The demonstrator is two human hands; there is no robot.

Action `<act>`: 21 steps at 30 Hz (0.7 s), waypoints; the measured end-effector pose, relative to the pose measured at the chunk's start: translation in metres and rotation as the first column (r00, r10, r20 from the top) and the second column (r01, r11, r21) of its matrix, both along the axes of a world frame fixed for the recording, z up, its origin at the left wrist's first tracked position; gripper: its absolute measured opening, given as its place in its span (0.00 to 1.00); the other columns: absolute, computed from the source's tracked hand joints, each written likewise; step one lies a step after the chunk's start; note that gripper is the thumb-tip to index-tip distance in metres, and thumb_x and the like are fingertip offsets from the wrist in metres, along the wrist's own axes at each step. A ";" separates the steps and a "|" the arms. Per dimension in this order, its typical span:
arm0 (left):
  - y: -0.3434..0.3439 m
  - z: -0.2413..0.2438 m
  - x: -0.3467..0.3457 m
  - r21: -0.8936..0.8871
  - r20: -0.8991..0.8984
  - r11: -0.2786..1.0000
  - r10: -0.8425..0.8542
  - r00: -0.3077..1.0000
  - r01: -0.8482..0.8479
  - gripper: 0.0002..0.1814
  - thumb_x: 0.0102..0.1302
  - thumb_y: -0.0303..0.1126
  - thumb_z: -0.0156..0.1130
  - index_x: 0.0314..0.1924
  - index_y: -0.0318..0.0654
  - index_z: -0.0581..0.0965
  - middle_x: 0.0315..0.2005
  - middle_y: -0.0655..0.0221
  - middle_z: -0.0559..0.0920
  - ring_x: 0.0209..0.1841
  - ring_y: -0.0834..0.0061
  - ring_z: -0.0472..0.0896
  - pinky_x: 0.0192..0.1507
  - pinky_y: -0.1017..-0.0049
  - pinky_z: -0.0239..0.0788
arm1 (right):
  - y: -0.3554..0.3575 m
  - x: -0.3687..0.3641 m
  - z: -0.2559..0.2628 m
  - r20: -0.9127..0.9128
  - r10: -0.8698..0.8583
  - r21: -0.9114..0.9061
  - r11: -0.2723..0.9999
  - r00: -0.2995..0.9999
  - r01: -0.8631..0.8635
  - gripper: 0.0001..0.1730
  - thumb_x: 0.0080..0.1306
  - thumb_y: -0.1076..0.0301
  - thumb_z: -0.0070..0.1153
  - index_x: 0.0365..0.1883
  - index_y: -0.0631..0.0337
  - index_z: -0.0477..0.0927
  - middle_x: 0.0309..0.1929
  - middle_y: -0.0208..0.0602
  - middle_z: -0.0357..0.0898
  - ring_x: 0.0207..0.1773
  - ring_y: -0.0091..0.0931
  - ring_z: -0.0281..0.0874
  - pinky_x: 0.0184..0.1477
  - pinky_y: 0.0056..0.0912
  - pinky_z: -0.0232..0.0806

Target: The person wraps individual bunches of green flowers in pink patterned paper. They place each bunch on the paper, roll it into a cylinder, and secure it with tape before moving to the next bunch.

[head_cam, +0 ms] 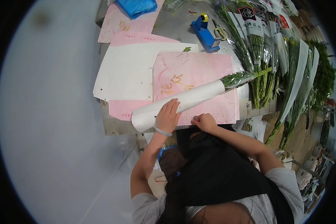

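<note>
A bunch of green stems [238, 79] in clear film lies slantwise, rolled in white paper [196, 95]. The cut ends stick out at the right, while the wide end of the roll is at the left. My left hand [168, 116], with a pale bangle at its wrist, holds the roll from above near that wide end. Beneath the roll are pink printed sheets [204, 65] bearing gold writing. My right hand [205, 122] is curled at their front edge, close to the table's rim. Something small and greyish shows at its fingertips; whether it is gripped is unclear.
White sheets [128, 70] lie left of the pink ones. Behind them are a blue tape dispenser [205, 33], scissors [221, 32] and a blue plastic bag [137, 8]. Several wrapped flower bunches [257, 50] lie at the right, some overhanging the metal table's edge [120, 130].
</note>
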State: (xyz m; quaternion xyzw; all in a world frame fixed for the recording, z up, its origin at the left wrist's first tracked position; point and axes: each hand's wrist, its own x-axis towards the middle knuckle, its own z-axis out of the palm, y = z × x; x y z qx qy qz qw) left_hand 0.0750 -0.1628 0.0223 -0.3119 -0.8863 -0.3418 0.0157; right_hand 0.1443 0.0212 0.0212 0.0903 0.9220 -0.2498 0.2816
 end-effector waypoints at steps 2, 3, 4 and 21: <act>-0.005 0.013 -0.007 -0.050 -0.014 0.998 -0.049 0.999 0.048 0.31 0.47 0.37 0.68 0.54 0.40 0.71 0.52 0.60 0.72 0.53 0.59 0.70 0.54 0.64 0.63 | 0.015 -0.003 0.008 -0.193 0.054 -0.020 0.998 0.980 -0.059 0.14 0.52 0.62 0.61 0.35 0.58 0.79 0.32 0.42 0.79 0.37 0.34 0.78 0.38 0.38 0.70; -0.004 0.017 -0.012 -0.072 -0.024 0.994 -0.081 0.996 0.079 0.33 0.47 0.39 0.68 0.55 0.41 0.70 0.53 0.60 0.71 0.53 0.58 0.70 0.54 0.63 0.63 | 0.024 -0.012 0.017 -0.292 0.073 -0.020 0.996 0.954 -0.083 0.18 0.51 0.62 0.61 0.41 0.55 0.78 0.37 0.42 0.79 0.43 0.34 0.78 0.42 0.40 0.69; -0.006 0.018 -0.013 -0.112 -0.039 0.993 -0.031 0.999 0.027 0.35 0.47 0.41 0.68 0.56 0.41 0.70 0.53 0.59 0.71 0.54 0.57 0.69 0.55 0.62 0.62 | 0.035 -0.031 0.029 -0.495 0.231 0.093 0.973 0.837 -0.213 0.25 0.50 0.62 0.62 0.47 0.52 0.74 0.43 0.43 0.76 0.48 0.36 0.74 0.48 0.41 0.65; 0.117 0.042 0.009 0.577 0.792 0.808 -0.519 0.322 -0.117 0.19 0.63 0.41 0.50 0.46 0.34 0.74 0.45 0.61 0.74 0.46 0.62 0.73 0.45 0.60 0.69 | 0.108 0.020 0.228 -0.881 0.123 0.310 0.880 0.457 0.360 0.11 0.51 0.63 0.52 0.35 0.46 0.76 0.30 0.34 0.73 0.40 0.34 0.70 0.41 0.37 0.57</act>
